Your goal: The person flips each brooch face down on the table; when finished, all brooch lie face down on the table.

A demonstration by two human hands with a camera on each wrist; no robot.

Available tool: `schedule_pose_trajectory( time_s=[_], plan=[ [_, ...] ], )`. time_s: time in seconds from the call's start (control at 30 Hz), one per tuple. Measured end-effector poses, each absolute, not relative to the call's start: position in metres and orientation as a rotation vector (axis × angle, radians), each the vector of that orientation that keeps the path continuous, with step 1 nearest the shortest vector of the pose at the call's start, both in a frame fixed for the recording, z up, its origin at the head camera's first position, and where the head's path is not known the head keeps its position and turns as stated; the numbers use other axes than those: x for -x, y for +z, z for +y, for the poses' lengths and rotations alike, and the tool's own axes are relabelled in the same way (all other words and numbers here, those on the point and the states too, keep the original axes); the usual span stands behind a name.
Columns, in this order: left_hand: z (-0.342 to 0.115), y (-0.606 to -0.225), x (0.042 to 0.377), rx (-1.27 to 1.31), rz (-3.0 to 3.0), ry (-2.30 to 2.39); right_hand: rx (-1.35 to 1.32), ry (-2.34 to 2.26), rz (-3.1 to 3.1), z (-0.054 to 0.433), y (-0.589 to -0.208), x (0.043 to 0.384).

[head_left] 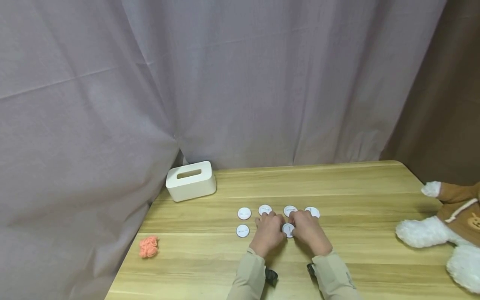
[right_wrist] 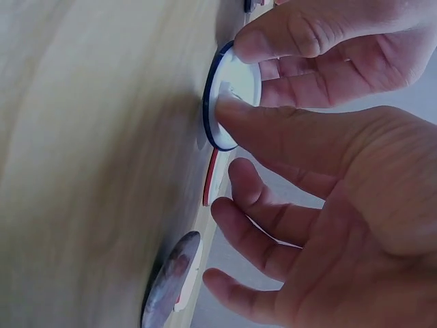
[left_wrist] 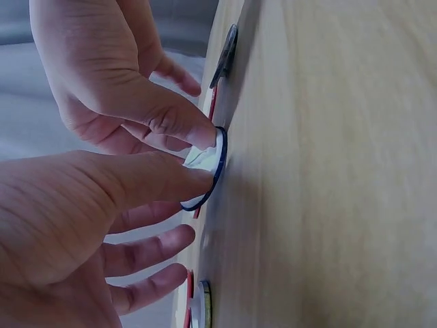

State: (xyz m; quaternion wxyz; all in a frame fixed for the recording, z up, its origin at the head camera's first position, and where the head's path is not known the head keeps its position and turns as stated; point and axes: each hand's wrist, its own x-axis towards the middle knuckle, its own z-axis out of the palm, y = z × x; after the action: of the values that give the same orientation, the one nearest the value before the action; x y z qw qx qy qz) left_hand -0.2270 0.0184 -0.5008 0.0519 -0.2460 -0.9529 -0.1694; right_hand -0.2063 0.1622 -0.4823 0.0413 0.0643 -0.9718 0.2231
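Observation:
A round white button badge [head_left: 288, 230] with a dark blue rim lies between the two hands, its pale back facing up. My left hand [head_left: 269, 231] pinches its left edge, with the thumb on the back of the badge [left_wrist: 205, 164]. On the opposite edge, my right hand [head_left: 309, 230] holds it by thumb and finger, as the right wrist view of the badge [right_wrist: 232, 89] also shows. The remaining fingers of both hands spread loosely. Beyond the hands sit more badges, including one badge [head_left: 265, 210] partly behind the left fingers and another badge [head_left: 312, 211] by the right hand.
Two white badges, a far badge [head_left: 244, 213] and a near badge [head_left: 242, 230], lie left of the hands on the wooden table [head_left: 356, 183]. A cream tissue box [head_left: 191, 181] stands at the back left, an orange knitted piece [head_left: 148, 246] nearer. A plush toy [head_left: 457, 221] sits right.

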Motion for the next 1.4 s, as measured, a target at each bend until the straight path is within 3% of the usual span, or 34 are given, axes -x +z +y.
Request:
schedule_pose_trajectory(
  time_s=[1.4],
  plan=[
    [0.016, -0.498, 0.226, 0.783, -2.895, -0.634, -0.137, 0.739, -2.996, 0.176, -0.479, 0.201]
  ],
)
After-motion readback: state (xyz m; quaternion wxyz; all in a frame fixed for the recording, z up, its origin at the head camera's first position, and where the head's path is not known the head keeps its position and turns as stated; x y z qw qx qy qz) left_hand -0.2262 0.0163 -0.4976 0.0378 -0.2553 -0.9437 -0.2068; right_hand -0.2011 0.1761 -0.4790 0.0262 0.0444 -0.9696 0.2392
